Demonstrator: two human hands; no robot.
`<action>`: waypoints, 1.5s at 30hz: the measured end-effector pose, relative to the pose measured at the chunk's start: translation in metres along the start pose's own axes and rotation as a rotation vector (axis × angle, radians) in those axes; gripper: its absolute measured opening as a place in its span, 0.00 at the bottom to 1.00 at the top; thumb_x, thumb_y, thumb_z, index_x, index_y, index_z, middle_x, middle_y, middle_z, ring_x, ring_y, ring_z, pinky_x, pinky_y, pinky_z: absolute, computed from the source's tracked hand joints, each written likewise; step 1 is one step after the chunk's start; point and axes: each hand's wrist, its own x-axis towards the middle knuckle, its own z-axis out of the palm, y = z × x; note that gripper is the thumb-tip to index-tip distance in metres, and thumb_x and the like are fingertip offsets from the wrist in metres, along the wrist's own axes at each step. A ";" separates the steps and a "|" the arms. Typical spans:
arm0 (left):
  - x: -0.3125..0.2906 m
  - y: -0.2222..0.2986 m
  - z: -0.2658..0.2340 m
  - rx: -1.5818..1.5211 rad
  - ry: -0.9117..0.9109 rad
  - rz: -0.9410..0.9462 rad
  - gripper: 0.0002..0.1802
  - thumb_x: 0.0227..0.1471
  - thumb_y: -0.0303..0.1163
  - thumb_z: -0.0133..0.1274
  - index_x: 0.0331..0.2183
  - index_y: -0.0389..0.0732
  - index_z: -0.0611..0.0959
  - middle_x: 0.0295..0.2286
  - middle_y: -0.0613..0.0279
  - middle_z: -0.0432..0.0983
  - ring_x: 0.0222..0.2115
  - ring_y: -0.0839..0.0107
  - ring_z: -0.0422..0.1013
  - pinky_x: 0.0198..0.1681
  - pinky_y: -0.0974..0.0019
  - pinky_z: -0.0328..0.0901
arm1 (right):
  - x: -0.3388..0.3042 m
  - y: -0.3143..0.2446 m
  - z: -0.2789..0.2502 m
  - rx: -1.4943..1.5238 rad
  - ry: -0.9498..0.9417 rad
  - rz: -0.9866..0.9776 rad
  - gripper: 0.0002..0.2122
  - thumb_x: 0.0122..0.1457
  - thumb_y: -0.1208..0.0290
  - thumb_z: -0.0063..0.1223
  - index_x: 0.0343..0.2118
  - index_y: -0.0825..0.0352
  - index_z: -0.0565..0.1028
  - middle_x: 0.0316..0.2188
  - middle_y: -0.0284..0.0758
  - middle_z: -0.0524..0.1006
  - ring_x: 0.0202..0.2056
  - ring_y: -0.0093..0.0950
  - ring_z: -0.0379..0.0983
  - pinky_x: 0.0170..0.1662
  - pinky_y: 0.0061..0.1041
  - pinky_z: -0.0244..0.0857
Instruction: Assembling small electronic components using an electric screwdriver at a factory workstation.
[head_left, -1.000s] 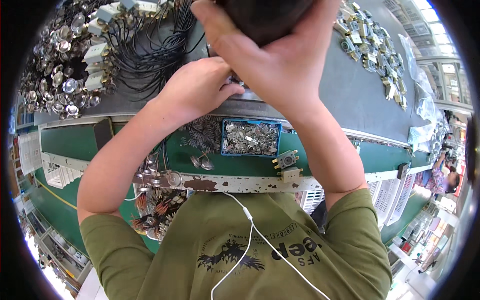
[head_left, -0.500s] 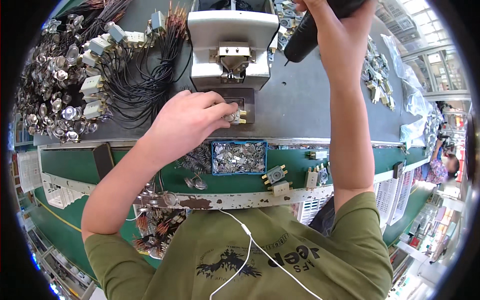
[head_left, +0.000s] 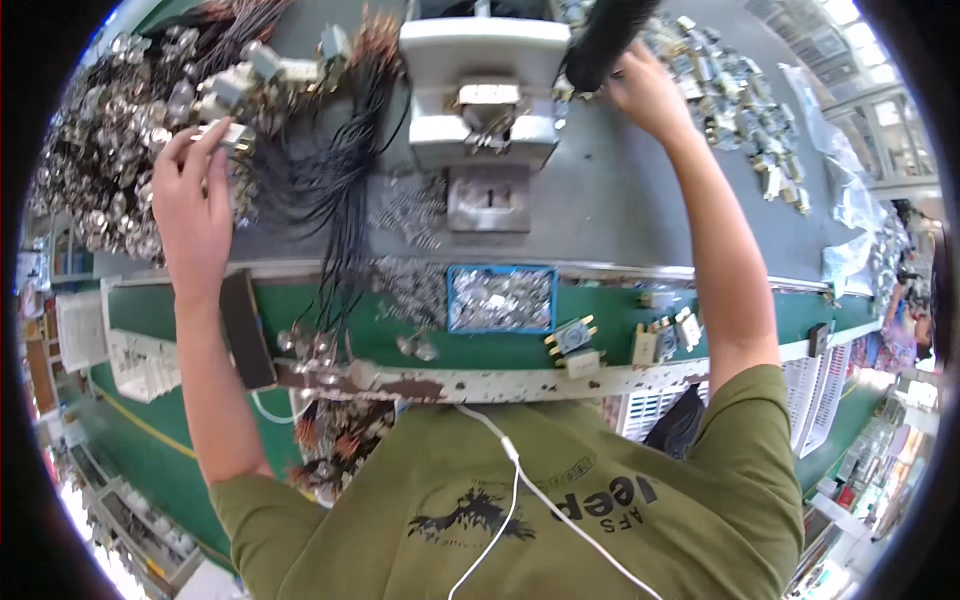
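My left hand [head_left: 193, 200] is at the heap on the left, its thumb and fingers closed around a white ceramic-looking block [head_left: 238, 139] with metal parts. Round metal thermostat-like discs [head_left: 115, 160] lie heaped beside it. My right hand [head_left: 652, 95] is at the back right with its fingers curled beside a black electric screwdriver [head_left: 607, 45], close to small parts; what the fingertips hold, if anything, I cannot make out. Between the hands, a metal fixture plate [head_left: 470, 212] with a dark slot sits in front of the silver box-shaped machine [head_left: 480, 50].
Black wires [head_left: 340, 200] with copper-coloured ends bundle left of the machine. White blocks with metal terminals [head_left: 750, 120] lie scattered at right. A blue tray [head_left: 502, 329] of small metal pieces stands on the green front ledge [head_left: 620, 320], near several loose blocks [head_left: 655, 345].
My left hand has left the fixture, where it held a part, and moved to the left heap. My right hand has come off the screwdriver's grip and shifted lower beside it.
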 end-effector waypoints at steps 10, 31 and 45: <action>0.006 0.063 -0.008 0.061 0.171 0.187 0.13 0.55 0.31 0.62 0.44 0.49 0.86 0.45 0.61 0.79 0.45 0.58 0.74 0.49 0.56 0.66 | -0.036 -0.006 -0.013 -0.152 0.051 0.054 0.11 0.59 0.72 0.58 0.44 0.61 0.81 0.51 0.39 0.80 0.47 0.43 0.78 0.50 0.39 0.74; -0.006 0.107 0.059 0.100 -0.322 0.508 0.02 0.41 0.31 0.57 0.23 0.45 0.81 0.29 0.63 0.73 0.36 0.66 0.72 0.39 0.62 0.66 | -0.086 -0.071 -0.092 0.230 0.011 0.032 0.32 0.52 0.78 0.69 0.63 0.57 0.72 0.46 0.36 0.82 0.45 0.31 0.79 0.50 0.31 0.72; -0.013 0.106 0.058 0.068 -0.397 0.518 0.08 0.42 0.27 0.60 0.28 0.43 0.78 0.26 0.65 0.75 0.35 0.66 0.73 0.40 0.62 0.66 | -0.102 -0.151 -0.100 0.452 -0.018 -0.097 0.34 0.48 0.84 0.70 0.61 0.65 0.72 0.43 0.39 0.82 0.44 0.33 0.79 0.51 0.31 0.72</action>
